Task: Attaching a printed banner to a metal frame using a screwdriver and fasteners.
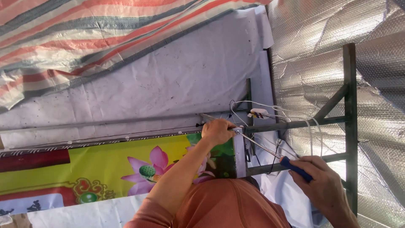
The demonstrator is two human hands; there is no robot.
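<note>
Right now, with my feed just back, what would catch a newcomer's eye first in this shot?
Probably the bright yellow banner with pink lotus flowers at lower left, under the striped tarp across the top. At centre, the left hand presses on the metal frame where the tip of a long screwdriver meets it; the right hand grips its blue handle. Silver foil sheeting fills the right side.

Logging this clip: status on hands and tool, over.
Right hand gripping blue-handled screwdriver. Left hand closed at its tip against the metal frame. White wires hang close by.
</note>
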